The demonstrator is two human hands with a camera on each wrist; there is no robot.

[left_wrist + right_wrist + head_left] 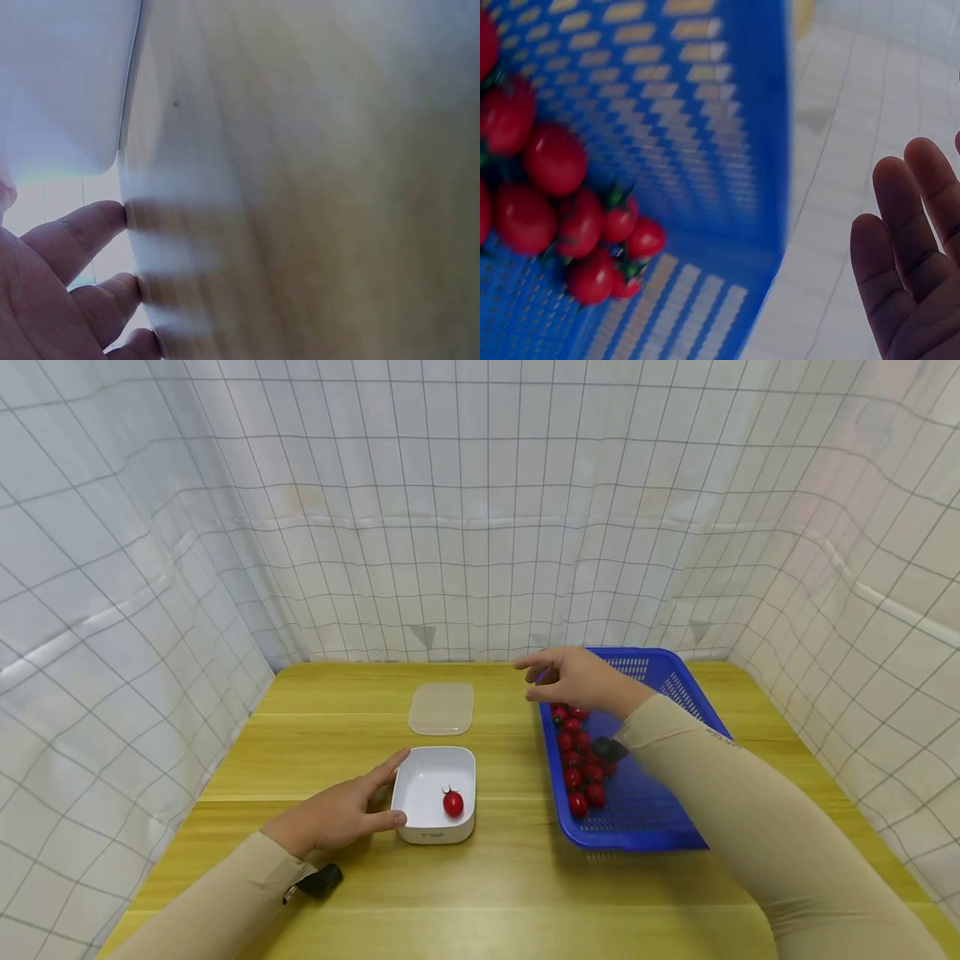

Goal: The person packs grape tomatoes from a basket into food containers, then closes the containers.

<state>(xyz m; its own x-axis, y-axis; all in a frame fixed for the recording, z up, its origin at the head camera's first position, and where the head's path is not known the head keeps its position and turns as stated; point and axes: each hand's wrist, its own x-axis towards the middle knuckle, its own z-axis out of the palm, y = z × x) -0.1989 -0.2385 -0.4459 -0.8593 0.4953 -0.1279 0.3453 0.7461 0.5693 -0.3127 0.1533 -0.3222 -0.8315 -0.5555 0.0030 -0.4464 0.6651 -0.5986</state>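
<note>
A white square box (433,835) stands on the table, with one red cherry tomato (452,803) in its near right part. My left hand (337,814) touches the box's left side, fingers at the far corner and thumb at the near one. In the left wrist view, the other fingers (75,240) rest on the wood beside the box. My right hand (573,678) is raised over the far left rim of a blue basket (652,835), its fingers extended and apart, nothing visible between them. Several cherry tomatoes (573,760) lie along the basket's left side.
A translucent lid (442,708) lies flat on the wooden table (510,893) behind the box. White grid-patterned curtains (480,568) hang at the back and on both sides. The perforated basket wall (727,135) rises close beside my right hand.
</note>
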